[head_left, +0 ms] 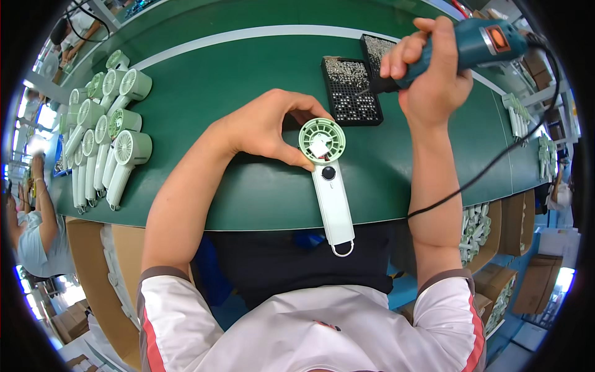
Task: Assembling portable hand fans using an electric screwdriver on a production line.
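My left hand [277,129] grips a handheld fan [335,204] by its round head, thumb on the near side and fingers on the far side. The fan has a pale green slotted head, a white handle with a dark round button, and a wire loop at its lower end, which overhangs the table edge. In my right hand [435,77] is a teal corded electric screwdriver [474,51]. Its tip points left over a black screw tray [353,93], where small screws fill the far part and stand in rows of holes nearer me. Whether the tip touches a screw I cannot tell.
Several green-and-white fans [124,152] stand grouped on the table's left. A second screw tray [376,49] adjoins the first. The screwdriver's black cable [505,150] loops down across my right forearm. Cardboard boxes [93,273] flank me below the table edge; another person [40,229] is far left.
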### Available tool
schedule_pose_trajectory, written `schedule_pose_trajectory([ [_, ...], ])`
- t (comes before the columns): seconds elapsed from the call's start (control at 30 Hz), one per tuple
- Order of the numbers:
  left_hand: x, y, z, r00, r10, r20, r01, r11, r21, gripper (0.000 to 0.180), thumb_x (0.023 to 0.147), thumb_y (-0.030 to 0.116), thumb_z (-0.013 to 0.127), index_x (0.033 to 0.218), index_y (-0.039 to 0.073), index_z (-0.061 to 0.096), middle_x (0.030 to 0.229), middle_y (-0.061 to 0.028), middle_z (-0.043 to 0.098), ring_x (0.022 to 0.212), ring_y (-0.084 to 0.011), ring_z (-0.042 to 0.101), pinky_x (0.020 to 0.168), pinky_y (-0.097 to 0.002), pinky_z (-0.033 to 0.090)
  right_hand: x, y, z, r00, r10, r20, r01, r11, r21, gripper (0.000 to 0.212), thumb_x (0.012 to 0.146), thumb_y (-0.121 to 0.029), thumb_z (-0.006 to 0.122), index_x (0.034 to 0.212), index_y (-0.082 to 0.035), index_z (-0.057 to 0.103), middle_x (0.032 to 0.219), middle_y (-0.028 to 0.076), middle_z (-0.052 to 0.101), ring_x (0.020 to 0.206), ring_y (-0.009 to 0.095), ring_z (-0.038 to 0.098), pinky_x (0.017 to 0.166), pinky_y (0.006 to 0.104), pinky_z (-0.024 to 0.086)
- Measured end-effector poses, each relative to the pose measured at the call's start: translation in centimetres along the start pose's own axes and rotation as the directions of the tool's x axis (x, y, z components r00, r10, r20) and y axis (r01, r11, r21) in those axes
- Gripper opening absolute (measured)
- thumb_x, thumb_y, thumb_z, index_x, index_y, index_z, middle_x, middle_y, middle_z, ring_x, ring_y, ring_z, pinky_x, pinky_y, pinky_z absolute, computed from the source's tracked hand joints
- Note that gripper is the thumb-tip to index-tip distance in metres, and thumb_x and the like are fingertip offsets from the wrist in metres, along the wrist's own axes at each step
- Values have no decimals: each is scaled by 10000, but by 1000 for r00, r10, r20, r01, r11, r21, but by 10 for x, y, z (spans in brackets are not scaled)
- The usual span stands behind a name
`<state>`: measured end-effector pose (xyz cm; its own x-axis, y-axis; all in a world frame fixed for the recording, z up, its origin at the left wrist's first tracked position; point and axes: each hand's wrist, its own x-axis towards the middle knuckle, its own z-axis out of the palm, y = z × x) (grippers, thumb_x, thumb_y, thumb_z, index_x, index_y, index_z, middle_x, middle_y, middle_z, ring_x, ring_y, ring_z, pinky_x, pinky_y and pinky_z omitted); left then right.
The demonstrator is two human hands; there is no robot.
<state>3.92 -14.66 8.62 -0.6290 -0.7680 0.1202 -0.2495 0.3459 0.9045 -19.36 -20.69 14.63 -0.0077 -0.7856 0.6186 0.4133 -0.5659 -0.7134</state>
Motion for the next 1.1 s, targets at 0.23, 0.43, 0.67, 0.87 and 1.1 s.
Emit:
schedule_pose_trajectory([
  [0.23,0,-2,0,999,33,-8,-33,999,3,675,624,215,963,1205,-14,706,1089,-96,751,979,-197,700,930,-339,539,-1,12,27,984,112,-141,-120,991,-55,315,1034,-232,662,966,74,623,613,65,572,439,166,561,442,311,495],
  [0.43,0,-1,1,1000,15,-17,-15,1000,12,679,609,228,959,1194,-15,713,1084,-103,755,976,-205,706,935,-342,542,-1,25,26,989,104,-102,-118,983,-139,333,1026,-255,679,937,63,636,591,58,588,444,146,570,446,286,480],
  [0.67,0,-2,0,1000,8,-13,-7,1000,18,696,598,226,960,1199,-18,708,1077,-105,758,979,-210,712,932,-343,547,1,30,25,992,90,-91,-105,980,-172,333,1024,-252,683,937,66,638,586,58,593,442,144,575,440,276,469],
  [0.87,0,-4,1,999,38,-17,-38,999,11,698,602,214,963,1200,-32,701,1064,-110,758,973,-207,713,927,-341,550,1,38,23,993,88,-82,-104,972,-210,334,1019,-251,691,917,64,646,584,61,600,445,144,582,436,273,459],
  [1.1,0,-4,1,1000,14,-16,-14,1000,9,695,601,212,961,1200,-27,702,1066,-108,758,970,-209,714,926,-343,551,1,39,24,995,85,-59,-96,970,-223,325,1020,-247,688,917,59,650,586,61,607,445,140,583,434,272,456],
])
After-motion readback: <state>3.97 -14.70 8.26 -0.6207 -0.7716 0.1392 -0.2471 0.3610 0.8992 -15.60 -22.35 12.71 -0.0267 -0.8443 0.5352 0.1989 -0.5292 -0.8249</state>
